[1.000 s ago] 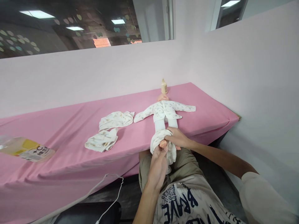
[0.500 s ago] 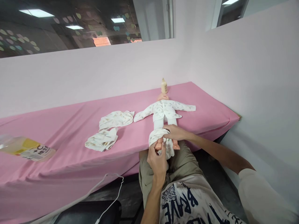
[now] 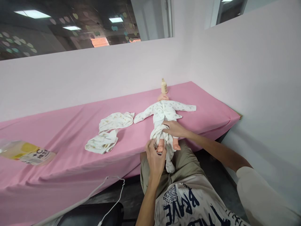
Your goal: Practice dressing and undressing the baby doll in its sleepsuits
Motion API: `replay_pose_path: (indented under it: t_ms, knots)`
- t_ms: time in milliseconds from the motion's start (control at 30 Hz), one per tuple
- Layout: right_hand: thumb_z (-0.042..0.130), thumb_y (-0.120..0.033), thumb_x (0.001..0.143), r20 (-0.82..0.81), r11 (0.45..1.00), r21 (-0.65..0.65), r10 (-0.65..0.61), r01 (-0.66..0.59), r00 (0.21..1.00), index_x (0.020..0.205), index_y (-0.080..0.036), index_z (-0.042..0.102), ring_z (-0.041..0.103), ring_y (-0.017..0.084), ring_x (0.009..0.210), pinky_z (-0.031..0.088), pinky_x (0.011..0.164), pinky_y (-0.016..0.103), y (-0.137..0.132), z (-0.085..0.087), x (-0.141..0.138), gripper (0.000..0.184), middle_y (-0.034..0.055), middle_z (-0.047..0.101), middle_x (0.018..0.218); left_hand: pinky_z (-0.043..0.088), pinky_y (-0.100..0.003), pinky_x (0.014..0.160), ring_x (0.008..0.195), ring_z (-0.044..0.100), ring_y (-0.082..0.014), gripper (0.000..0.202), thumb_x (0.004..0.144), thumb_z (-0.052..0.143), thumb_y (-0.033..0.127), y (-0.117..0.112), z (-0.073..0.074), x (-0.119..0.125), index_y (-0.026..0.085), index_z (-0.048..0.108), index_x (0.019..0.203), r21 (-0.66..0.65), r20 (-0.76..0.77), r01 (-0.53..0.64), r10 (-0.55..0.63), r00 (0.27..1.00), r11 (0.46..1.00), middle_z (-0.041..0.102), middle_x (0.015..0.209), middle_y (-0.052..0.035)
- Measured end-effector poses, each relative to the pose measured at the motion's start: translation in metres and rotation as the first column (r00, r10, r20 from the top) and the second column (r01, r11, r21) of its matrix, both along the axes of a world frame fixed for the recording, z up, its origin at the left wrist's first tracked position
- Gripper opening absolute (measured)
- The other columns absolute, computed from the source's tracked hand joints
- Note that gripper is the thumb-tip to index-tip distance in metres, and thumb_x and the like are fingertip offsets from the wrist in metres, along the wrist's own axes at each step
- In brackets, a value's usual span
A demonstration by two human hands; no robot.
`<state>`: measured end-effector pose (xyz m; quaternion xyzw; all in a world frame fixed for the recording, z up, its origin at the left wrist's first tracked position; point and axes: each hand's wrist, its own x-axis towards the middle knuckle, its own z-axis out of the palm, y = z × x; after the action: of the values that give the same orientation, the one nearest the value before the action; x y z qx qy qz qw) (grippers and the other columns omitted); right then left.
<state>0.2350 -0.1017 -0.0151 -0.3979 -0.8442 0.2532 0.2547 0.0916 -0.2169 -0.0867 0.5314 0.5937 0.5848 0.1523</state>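
Note:
A baby doll [image 3: 164, 108] in a white patterned top lies on its back on the pink-covered table [image 3: 70, 125], feet toward me at the front edge. Bunched white patterned trousers [image 3: 162, 133] sit around its legs, with both bare feet sticking out below them. My left hand [image 3: 155, 157] is closed on the cloth beside the doll's near foot. My right hand [image 3: 175, 128] grips the trousers' upper edge over the doll's thighs.
Two loose pieces of white baby clothing [image 3: 109, 130] lie left of the doll. A small bottle [image 3: 164, 86] stands behind the doll's head. A plastic packet with a yellow label [image 3: 24, 152] lies at the far left. White cable [image 3: 110, 191] hangs below the table.
The trousers have moved up the doll's legs, from around the feet to the thighs, baring both feet. Both my hands have moved up along with the cloth.

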Motion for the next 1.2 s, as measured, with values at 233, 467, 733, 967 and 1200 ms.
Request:
replay_pose_path:
  t_ms: [233,467,733,967,1200]
  knots:
    - [0.040,-0.021,0.089,0.186,0.972,0.176,-0.189,0.156,0.964,0.109,-0.019,0.058,0.063,0.027,0.092,0.043,0.073,0.035,0.003,-0.002,-0.017,0.027,0.0102,0.068,0.105,0.034,-0.040,0.105,0.111,0.051,-0.0268,0.022,0.072,0.072,0.027,0.001,-0.002,0.001,0.022,0.064,0.092,0.004,0.068,-0.047,0.047,0.997,0.999,0.058,0.110,-0.0093]
    - [0.047,-0.023,0.086,0.046,0.994,0.053,-0.098,0.095,0.994,0.105,-0.019,0.060,0.062,0.023,0.097,0.043,0.076,0.031,0.003,-0.008,-0.014,0.022,0.0057,0.069,0.105,0.036,-0.037,0.106,0.119,0.053,-0.0247,0.048,0.079,0.069,0.040,0.006,-0.010,-0.020,0.020,0.060,0.122,-0.133,0.215,0.204,-0.173,0.961,0.970,0.057,0.129,-0.0114]
    - [0.058,-0.024,0.085,-0.131,0.998,-0.050,-0.048,0.042,0.990,0.109,-0.014,0.060,0.061,0.022,0.099,0.044,0.084,0.033,0.001,-0.009,-0.007,0.026,0.0081,0.067,0.108,0.037,-0.038,0.109,0.130,0.047,-0.0235,0.056,0.089,0.050,0.056,0.048,-0.015,-0.039,0.020,0.048,0.132,-0.177,0.323,0.312,-0.244,0.914,0.934,0.051,0.138,-0.0117]
    - [0.053,-0.036,0.089,-0.442,0.949,0.003,-0.281,0.314,0.852,0.105,-0.018,0.058,0.059,0.020,0.097,0.045,0.089,0.036,-0.043,-0.053,0.033,0.024,0.0065,0.062,0.103,0.044,-0.043,0.102,0.122,0.050,-0.0262,0.047,0.086,0.059,0.041,0.043,0.013,-0.036,0.016,0.048,0.123,-0.144,-0.146,0.022,-0.044,0.988,0.989,0.047,0.130,-0.0161]
    - [0.060,-0.036,0.082,-0.474,0.898,-0.395,-0.379,0.193,0.794,0.103,-0.019,0.059,0.060,0.024,0.101,0.045,0.092,0.042,-0.094,-0.152,0.024,0.027,0.0072,0.065,0.104,0.040,-0.041,0.100,0.113,0.054,-0.0271,0.026,0.088,0.058,0.028,0.065,0.076,0.002,0.014,0.058,0.110,-0.298,-0.885,0.392,-0.405,0.227,0.870,0.062,0.114,-0.0128]
